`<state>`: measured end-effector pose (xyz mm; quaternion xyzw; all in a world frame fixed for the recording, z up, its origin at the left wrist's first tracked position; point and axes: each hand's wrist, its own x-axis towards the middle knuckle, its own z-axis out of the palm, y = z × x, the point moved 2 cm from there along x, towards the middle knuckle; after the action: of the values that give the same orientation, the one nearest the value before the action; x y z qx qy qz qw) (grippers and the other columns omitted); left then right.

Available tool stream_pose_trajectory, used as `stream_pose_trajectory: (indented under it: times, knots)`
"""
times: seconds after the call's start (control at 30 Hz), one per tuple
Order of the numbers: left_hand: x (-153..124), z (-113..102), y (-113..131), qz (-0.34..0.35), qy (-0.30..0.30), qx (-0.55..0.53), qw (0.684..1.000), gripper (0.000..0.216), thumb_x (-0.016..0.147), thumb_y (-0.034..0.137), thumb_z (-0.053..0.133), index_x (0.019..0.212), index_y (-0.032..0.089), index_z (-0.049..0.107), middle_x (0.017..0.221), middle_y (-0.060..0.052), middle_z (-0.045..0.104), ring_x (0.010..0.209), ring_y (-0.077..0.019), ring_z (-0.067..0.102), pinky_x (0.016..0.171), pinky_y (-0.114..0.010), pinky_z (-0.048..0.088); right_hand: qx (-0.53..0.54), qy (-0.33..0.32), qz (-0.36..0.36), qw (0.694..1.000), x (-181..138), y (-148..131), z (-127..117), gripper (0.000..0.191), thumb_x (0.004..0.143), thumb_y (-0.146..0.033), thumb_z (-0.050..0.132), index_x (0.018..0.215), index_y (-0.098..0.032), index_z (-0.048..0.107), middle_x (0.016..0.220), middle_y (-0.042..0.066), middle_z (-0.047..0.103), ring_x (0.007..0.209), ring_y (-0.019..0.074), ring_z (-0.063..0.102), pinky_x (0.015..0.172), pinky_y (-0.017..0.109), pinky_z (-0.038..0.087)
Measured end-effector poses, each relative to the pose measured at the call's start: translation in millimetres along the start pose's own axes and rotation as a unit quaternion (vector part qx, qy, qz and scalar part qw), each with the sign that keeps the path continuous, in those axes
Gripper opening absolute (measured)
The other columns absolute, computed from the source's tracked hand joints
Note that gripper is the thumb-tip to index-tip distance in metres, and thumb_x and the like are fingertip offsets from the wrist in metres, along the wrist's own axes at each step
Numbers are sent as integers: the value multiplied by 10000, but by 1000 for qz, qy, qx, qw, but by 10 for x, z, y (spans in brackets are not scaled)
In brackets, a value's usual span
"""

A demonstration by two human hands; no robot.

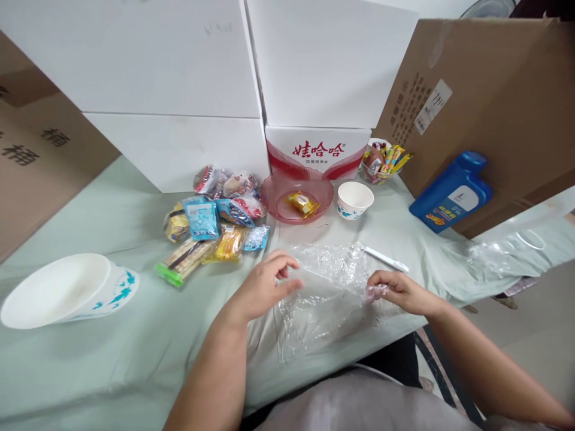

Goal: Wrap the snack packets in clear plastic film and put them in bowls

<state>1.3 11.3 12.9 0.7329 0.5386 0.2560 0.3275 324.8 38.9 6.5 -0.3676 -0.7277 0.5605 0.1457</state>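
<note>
A clear plastic bag point(321, 299) lies spread and wrinkled on the cloth in front of me. At its right end my right hand point(398, 291) is closed, pinching a bunched part of the plastic. My left hand point(269, 281) hovers at the bag's left side, thumb and fingers apart, with nothing held between them. Just beyond the right hand lies a white utility knife-like tool point(385, 258), its thin end touching or close to the bag's edge. Farther back, a pink translucent bowl point(275, 206) contains a yellow-wrapped snack point(303, 204).
A white paper cup point(354, 200) stands beside the bowl. Packaged snacks point(215, 221) are piled left; a large paper tub point(103, 293) is nearer. A snack basket point(381, 161), blue bottle point(453, 191) and cardboard box point(489, 108) stand right. White boxes point(179, 60) form the back wall.
</note>
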Motion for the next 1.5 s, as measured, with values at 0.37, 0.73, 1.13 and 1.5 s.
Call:
stream_pose_trajectory:
  times: [0.37, 0.73, 1.13, 1.5]
  knots:
    - [20, 393, 170, 31, -174, 154, 972, 139, 769, 85, 590, 685, 194, 573, 867, -15, 605, 943, -207, 545, 821, -323, 421, 113, 294, 57, 947, 211, 177, -164, 418, 707, -573, 730, 806, -185, 612, 623, -19, 603, 542, 140, 615, 580, 311, 535]
    - [39, 400, 114, 33, -137, 168, 976, 411, 621, 178, 817, 992, 244, 652, 1175, -52, 560, 1180, -288, 465, 975, -419, 420, 159, 349, -10, 923, 135, 198, -311, 337, 765, -546, 719, 864, -230, 655, 683, -12, 615, 604, 127, 577, 635, 293, 516]
    - [74, 53, -140, -109, 84, -260, 956, 225, 852, 435, 512, 860, 216, 461, 655, 37, 612, 512, -143, 613, 518, -261, 478, 84, 266, -31, 960, 43, 242, -21, 376, 892, -579, 543, 916, -216, 640, 822, 49, 703, 828, 216, 688, 808, 391, 544]
    - [149, 143, -312, -266, 43, 71, 960, 170, 783, 236, 596, 941, 200, 545, 654, 27, 656, 548, -168, 655, 578, -267, 407, -123, 275, 122, 946, 198, 383, 153, 467, 838, -322, 582, 1262, -169, 461, 627, -43, 623, 498, 147, 595, 519, 272, 463]
